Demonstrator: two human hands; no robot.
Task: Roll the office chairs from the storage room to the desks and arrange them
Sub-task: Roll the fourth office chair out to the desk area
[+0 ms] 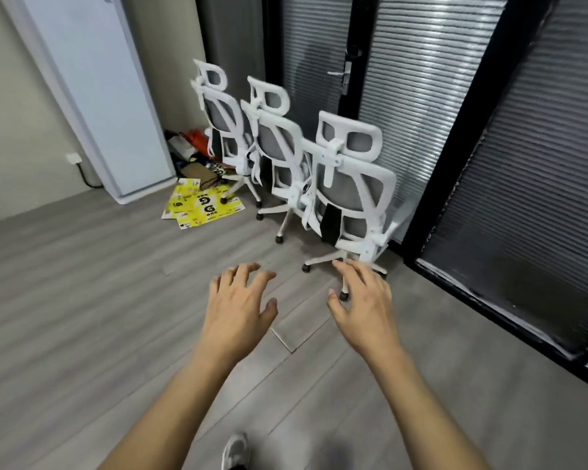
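Observation:
Three white-framed office chairs with grey mesh backs stand in a row along the glass wall, backs toward me: the nearest chair (348, 188), the middle chair (277, 144) and the farthest chair (221, 120). My left hand (240, 303) and my right hand (364, 300) are stretched out in front of me, palms down, fingers spread, holding nothing. Both hands are short of the nearest chair and touch nothing. My right hand overlaps that chair's wheeled base in the picture.
Glass partitions with grey blinds and black frames (431, 157) run along the right, with a door handle (345, 74). Yellow flattened cartons (201, 206) and bags (194, 147) lie in the corner beside a tall white unit (106, 96). Grey wood floor (82, 300) spreads left. My shoe (235, 451) shows below.

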